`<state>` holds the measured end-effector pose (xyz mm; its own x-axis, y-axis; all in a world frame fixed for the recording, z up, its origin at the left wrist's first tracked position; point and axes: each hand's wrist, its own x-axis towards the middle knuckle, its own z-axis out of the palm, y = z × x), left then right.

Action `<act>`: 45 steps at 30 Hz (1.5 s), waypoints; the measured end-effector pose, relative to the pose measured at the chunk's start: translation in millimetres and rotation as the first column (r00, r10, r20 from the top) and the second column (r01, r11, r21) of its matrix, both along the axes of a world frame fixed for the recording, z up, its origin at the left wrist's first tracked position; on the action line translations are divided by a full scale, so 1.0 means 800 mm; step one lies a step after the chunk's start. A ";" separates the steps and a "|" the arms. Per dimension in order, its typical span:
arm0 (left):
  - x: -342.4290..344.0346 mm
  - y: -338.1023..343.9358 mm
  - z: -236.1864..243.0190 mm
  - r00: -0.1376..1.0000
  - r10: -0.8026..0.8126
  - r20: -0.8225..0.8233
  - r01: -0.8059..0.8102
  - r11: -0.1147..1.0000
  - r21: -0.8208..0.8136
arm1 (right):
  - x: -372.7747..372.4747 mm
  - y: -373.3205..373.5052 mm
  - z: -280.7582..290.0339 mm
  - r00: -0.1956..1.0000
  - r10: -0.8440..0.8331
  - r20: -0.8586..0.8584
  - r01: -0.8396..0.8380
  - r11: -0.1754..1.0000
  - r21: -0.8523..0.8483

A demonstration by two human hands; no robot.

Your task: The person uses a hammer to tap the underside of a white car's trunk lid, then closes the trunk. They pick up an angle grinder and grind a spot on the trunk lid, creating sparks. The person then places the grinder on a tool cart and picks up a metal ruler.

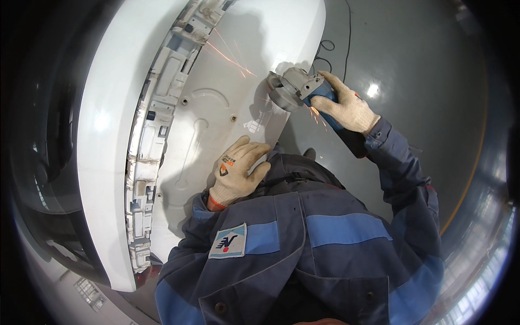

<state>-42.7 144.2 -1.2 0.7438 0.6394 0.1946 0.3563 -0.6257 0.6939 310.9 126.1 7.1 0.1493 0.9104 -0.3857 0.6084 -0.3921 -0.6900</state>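
Observation:
My right hand (344, 105) in a cream glove is wrapped round a blue angle grinder (328, 118) with a metal head (297, 79). Its guarded disc (283, 97) is at the right edge of a white metal panel (200, 146), and orange sparks fly from it. My left hand (238, 172), also gloved, lies on the panel below the grinder, fingers slightly bent and apart, holding nothing that I can see. The panel has recessed shapes and small holes.
A strip of dirty white brackets (149, 141) runs along the panel's left, beside a white curved body part (103, 135) and dark glossy surface (54, 151). A black cable (346, 38) lies on the grey floor (411, 65), which has a yellow line (465, 192).

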 end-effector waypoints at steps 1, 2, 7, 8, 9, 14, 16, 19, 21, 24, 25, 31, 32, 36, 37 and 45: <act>0.000 0.000 0.000 1.000 0.000 -0.003 0.000 1.000 -0.004 | 0.000 0.001 -0.001 0.999 -0.009 -0.038 0.010 1.000 0.013; 0.001 0.000 0.001 1.000 0.008 -0.005 -0.008 1.000 -0.017 | 0.000 0.002 -0.002 0.998 -0.020 -0.064 0.022 0.999 0.024; 0.001 0.000 0.000 1.000 0.005 0.016 -0.005 1.000 0.006 | 0.004 -0.003 -0.007 0.997 -0.007 -0.080 0.006 1.000 -0.016; 0.000 0.000 -0.001 1.000 0.016 0.020 -0.016 1.000 0.004 | 0.003 -0.004 -0.009 0.995 0.000 -0.095 0.001 1.000 0.011; 0.000 0.000 -0.002 1.000 0.009 0.023 -0.009 1.000 0.016 | 0.003 -0.005 -0.011 0.995 -0.006 -0.096 0.006 1.000 0.002; 0.003 0.001 -0.001 1.000 0.010 0.012 -0.010 1.000 0.017 | 0.005 0.002 -0.015 0.989 -0.027 -0.146 0.027 1.000 0.002; 0.008 0.002 0.007 1.000 -0.006 0.001 0.006 1.000 0.022 | 0.009 0.001 -0.015 0.991 -0.009 -0.134 0.006 1.000 -0.024; 0.019 0.011 0.025 1.000 -0.016 -0.021 0.019 0.988 0.152 | 0.015 -0.020 -0.020 0.995 -0.003 -0.098 -0.001 0.999 -0.038; 0.033 0.026 0.036 0.995 0.032 -0.096 -0.001 0.952 0.305 | 0.016 -0.047 -0.033 0.989 -0.040 -0.139 0.038 0.999 -0.016; 0.060 0.058 0.043 0.927 0.208 -0.312 -0.038 0.880 0.473 | 0.022 -0.091 -0.065 0.961 -0.136 -0.240 0.140 0.990 -0.001; 0.070 0.069 0.043 0.880 0.254 -0.402 -0.035 0.877 0.479 | 0.020 -0.105 -0.080 0.953 -0.201 -0.225 0.208 0.978 0.005; 0.148 0.113 -0.006 0.711 0.346 -0.612 0.208 0.728 0.653 | 0.020 -0.162 -0.119 0.605 -0.465 -0.647 0.505 0.852 -0.140; 0.158 0.113 -0.019 0.669 0.328 -0.667 0.268 0.730 0.628 | 0.020 -0.167 -0.117 0.558 -0.519 -0.647 0.541 0.819 -0.189; 0.191 0.083 -0.059 0.506 0.200 -0.839 0.526 0.700 0.483 | 0.028 -0.189 -0.100 0.345 -0.500 -0.794 0.561 0.788 -0.252; 0.194 0.075 -0.060 0.441 0.037 -0.897 0.588 0.743 0.319 | 0.029 -0.192 -0.098 0.300 -0.488 -0.819 0.594 0.768 -0.240; 0.212 0.165 -0.013 0.729 0.087 -0.679 0.470 0.659 0.588 | 0.034 -0.207 -0.113 0.124 -0.458 -0.880 0.653 0.706 -0.276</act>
<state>126.9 276.5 -11.3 0.9394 0.3401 -0.0437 0.3116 -0.9000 -0.3048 338.2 -39.6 -83.6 0.3243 0.7825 -0.5316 -0.6961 -0.1831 -0.6942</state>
